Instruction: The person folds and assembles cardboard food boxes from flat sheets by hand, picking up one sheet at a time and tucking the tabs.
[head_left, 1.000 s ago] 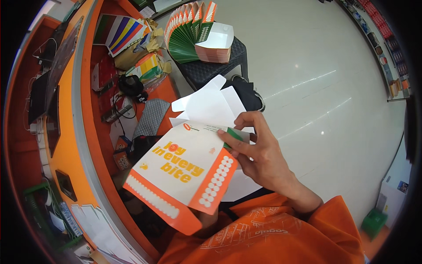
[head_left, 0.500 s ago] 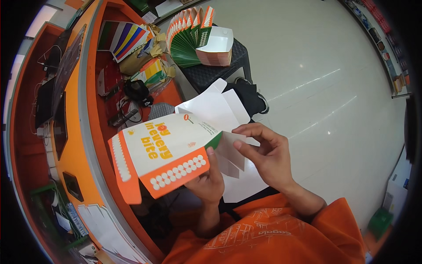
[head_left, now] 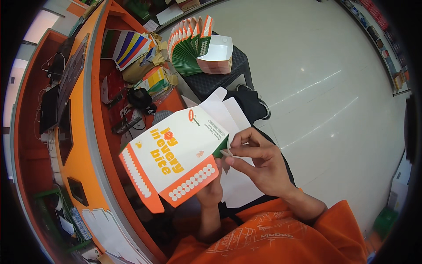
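I have a printed paperboard carton [head_left: 171, 145] up in front of my lap, its cream face turned to me and tilted, with an orange, white-dotted flap [head_left: 192, 184] splayed along its near side. My left hand [head_left: 211, 190] supports it from below at that edge, the thumb lying up against the board; I can't see where the other fingers press behind it. My right hand [head_left: 266, 166] has thumb and forefinger pinched narrow on a pale tab [head_left: 226, 153] beside the green side panel [head_left: 220, 149]. I judge the board light and springy, stiff when flat but quick to crease, and a little slick on its printed face, so the folded edges and corners are the places to grip, not the middle of the broad panel. White card [head_left: 239, 189] lies underneath, over my lap. Beyond it, a black stool [head_left: 240, 68] bears a fanned stack of cartons [head_left: 187, 59] and nested white-lined trays [head_left: 215, 61]. To my left runs an orange surface [head_left: 82, 154].
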Motion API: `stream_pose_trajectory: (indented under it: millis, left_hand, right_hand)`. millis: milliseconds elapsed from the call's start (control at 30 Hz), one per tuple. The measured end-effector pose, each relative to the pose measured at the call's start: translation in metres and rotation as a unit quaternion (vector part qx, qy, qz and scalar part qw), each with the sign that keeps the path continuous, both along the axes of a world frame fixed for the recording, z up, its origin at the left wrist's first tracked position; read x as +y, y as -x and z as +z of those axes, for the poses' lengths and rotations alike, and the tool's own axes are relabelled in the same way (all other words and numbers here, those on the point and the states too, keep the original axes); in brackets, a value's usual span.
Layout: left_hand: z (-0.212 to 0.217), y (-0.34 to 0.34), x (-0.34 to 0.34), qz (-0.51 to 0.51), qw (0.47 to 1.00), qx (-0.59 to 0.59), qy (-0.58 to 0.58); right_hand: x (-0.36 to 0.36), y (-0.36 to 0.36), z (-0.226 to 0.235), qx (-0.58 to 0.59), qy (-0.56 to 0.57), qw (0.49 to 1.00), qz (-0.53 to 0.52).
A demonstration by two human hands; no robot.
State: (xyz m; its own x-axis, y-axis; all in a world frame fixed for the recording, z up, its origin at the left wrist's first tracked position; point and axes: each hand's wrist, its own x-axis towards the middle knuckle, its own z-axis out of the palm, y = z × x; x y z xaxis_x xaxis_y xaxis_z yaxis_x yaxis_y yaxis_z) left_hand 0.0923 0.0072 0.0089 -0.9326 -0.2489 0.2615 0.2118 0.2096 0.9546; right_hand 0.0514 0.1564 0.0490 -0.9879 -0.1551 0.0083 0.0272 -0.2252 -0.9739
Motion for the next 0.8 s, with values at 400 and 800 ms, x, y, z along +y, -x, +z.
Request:
stream_pose_trajectory:
  millis: [400,800]
  left_hand:
    - [-0.03,0.007,-0.021,0.002,0.997,0.013,0.073]
    - [-0.047,0.01,-0.036,0.099,0.949,0.059,0.293]
  right_hand:
    - [0.006,0.009,0.01,0.125,-0.078,0.989,0.029]
    - [0.014,0.005,0.025,0.175,-0.051,0.983,-0.025]
